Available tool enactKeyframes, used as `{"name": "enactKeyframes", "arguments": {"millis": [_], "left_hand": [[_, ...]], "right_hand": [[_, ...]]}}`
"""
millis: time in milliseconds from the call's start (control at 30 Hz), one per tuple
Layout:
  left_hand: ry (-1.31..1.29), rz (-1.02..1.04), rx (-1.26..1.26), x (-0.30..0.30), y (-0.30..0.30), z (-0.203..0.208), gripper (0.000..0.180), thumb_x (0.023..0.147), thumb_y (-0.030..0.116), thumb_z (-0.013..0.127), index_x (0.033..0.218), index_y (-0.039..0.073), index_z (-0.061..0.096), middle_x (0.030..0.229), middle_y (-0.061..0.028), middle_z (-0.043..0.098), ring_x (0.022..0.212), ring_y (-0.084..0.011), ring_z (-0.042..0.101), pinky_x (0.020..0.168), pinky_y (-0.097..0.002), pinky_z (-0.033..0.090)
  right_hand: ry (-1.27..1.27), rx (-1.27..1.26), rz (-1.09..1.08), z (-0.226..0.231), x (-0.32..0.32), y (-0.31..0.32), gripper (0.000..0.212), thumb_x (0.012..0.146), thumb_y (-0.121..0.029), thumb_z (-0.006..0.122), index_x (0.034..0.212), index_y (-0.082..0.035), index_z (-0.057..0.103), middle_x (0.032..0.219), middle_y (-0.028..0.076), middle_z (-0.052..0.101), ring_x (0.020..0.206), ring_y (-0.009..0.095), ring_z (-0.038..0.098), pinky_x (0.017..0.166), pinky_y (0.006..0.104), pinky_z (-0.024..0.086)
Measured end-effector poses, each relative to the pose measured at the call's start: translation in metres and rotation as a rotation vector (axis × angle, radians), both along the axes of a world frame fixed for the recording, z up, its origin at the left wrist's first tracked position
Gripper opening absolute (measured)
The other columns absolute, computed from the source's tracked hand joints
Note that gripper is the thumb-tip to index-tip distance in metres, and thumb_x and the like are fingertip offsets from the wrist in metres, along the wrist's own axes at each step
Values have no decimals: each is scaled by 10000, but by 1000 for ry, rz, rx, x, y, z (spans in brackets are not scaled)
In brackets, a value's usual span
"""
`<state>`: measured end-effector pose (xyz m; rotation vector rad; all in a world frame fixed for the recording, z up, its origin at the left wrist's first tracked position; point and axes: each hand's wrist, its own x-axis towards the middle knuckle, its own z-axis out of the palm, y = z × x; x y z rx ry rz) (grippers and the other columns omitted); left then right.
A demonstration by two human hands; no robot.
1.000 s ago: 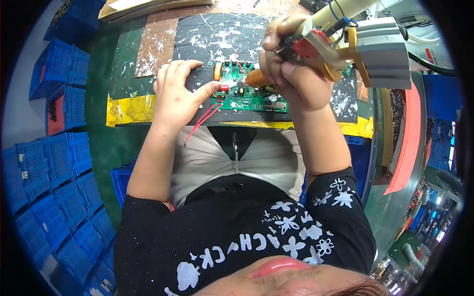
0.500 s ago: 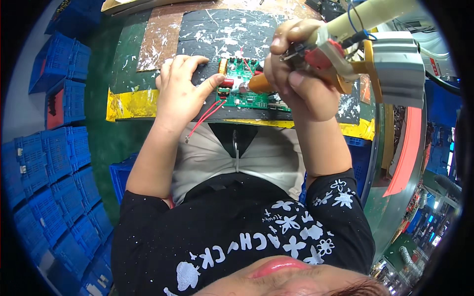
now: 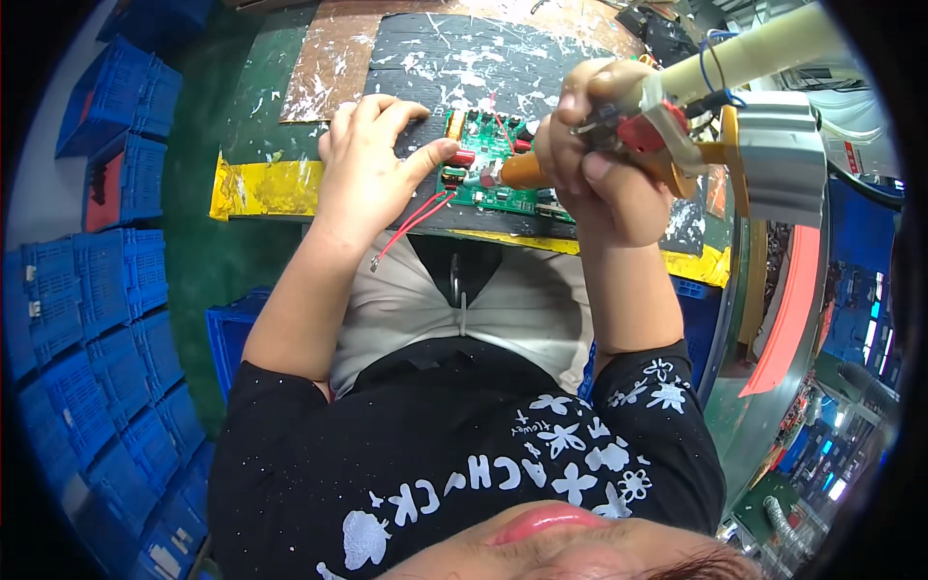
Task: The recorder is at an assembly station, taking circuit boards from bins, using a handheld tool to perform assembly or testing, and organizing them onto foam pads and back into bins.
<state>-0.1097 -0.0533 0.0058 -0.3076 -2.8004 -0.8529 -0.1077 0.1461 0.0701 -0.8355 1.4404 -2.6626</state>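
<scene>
A green circuit board point(image 3: 503, 198) with several components lies on the worn black mat point(image 3: 454, 63) in front of me. My left hand point(image 3: 372, 179) rests beside its left edge, fingers spread on the mat and thumb touching a component at that edge. In my right hand point(image 3: 614, 159) I hold a gun-like tool with an orange nozzle point(image 3: 527, 173), my fingers wrapped around its body. The nozzle points left over the board, its tip close to the parts at the board's left half. A pair of red wires point(image 3: 411, 222) runs from the board over the table's front edge.
A cream tube point(image 3: 749, 56) and a grey metal part point(image 3: 773, 159) extend from the tool to the upper right. Yellow tape point(image 3: 266, 188) lines the table's front edge. Blue crates point(image 3: 101, 275) are stacked at the left. Dark items point(image 3: 657, 34) lie at the far right.
In the view, the board and both hands have shifted slightly right, with the tool. The nozzle tip is now nearer the lower-left components of the board. My right hand's grip is unchanged.
</scene>
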Motion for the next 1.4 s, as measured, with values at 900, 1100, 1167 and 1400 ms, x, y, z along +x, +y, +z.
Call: {"name": "enactKeyframes", "arguments": {"millis": [900,1100,1167,1400], "left_hand": [[32,-17,-26,3,-2,-2,449,815,495,623,1072,128,646,1129,-66,545,1122,-288,436,959,-416,321],[11,-26,-4,3,-3,0,453,809,494,629,1076,128,643,1135,-81,528,1134,-289,421,976,-424,300],[4,-44,5,3,-3,1,444,808,482,636,1076,128,642,1137,-82,525,1137,-290,418,980,-423,296],[0,-70,33,2,-6,-1,428,810,452,646,1107,143,620,1155,-92,512,1140,-300,411,987,-432,284]], "right_hand": [[97,87,-93,18,-6,-15,408,690,34,469,1097,51,445,941,155,563,531,87,461,484,233,421],[112,150,-66,14,-11,-23,365,728,132,463,1073,15,475,921,97,559,695,107,548,557,231,488],[84,136,-49,14,-11,-22,378,727,143,471,1081,10,471,930,99,554,774,108,550,593,232,496],[111,178,-34,17,-13,-24,391,731,156,472,1092,4,473,941,105,562,747,103,551,600,235,501]]}}
